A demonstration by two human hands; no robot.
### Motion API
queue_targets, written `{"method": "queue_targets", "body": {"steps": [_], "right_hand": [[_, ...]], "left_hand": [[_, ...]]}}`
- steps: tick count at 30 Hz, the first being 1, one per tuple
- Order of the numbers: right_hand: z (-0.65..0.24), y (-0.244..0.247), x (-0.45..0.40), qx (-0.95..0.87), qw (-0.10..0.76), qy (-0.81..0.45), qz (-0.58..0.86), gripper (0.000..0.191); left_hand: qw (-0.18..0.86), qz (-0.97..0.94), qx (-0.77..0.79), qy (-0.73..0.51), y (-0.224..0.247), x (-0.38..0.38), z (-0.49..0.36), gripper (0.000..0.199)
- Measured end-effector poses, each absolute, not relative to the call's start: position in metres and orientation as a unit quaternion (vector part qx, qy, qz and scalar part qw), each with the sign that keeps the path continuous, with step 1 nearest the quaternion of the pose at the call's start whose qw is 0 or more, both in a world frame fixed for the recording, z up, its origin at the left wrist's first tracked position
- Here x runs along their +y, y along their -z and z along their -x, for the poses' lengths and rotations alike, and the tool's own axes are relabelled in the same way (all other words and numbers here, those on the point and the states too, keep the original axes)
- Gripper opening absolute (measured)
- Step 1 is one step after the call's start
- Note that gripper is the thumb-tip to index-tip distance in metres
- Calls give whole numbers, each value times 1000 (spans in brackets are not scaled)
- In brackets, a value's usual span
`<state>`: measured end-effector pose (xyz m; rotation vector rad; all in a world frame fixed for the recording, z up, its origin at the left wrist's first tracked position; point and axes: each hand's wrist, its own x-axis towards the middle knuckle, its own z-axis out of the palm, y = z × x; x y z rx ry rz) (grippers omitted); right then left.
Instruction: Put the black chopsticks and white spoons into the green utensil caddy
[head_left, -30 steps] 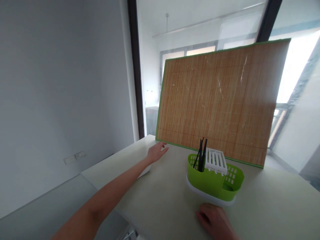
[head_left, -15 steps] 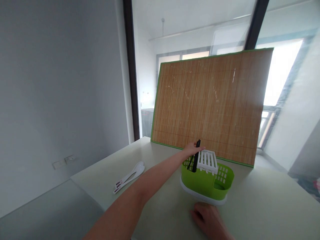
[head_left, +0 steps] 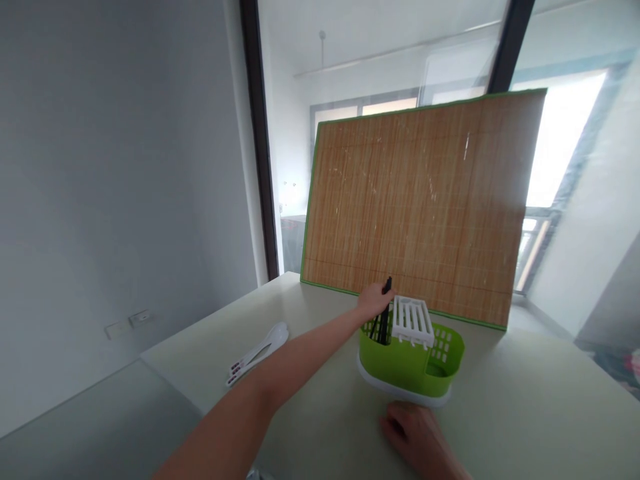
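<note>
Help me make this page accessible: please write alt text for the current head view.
The left hand grips black sticks standing in a green basket on a pale table. The right hand lies curled in front of the basket; white utensils lie to the left, and a bamboo mat stands behind.

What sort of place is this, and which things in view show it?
An indoor room, perhaps in a home: a green utensil caddy on a white table, a plain grey wall, and a dark-framed glass panel.
</note>
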<state>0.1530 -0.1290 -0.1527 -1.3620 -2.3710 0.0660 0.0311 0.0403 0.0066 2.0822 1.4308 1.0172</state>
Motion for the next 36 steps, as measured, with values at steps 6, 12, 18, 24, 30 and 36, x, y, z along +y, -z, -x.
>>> {"method": "queue_targets", "body": {"steps": [6, 12, 18, 24, 30, 36], "right_hand": [[-153, 152, -129, -850, 193, -19, 489, 24], [-152, 152, -130, -850, 195, -21, 488, 24], [-153, 152, -129, -849, 191, -17, 492, 24], [-154, 153, -129, -848, 189, -19, 495, 24], [-154, 154, -129, -850, 191, -22, 491, 24], [-154, 153, -129, -852, 182, -29, 490, 24]], "left_hand": [[143, -751, 535, -361, -3, 21, -15, 51], [126, -775, 519, -338, 17, 2, -9, 47], [120, -793, 504, -320, 28, -8, -10, 57], [286, -725, 416, -468, 8, -6, -9, 60], [310, -597, 303, -675, -76, 3, 29, 52], [95, -652, 566, -496, -80, 31, 115, 51]]}}
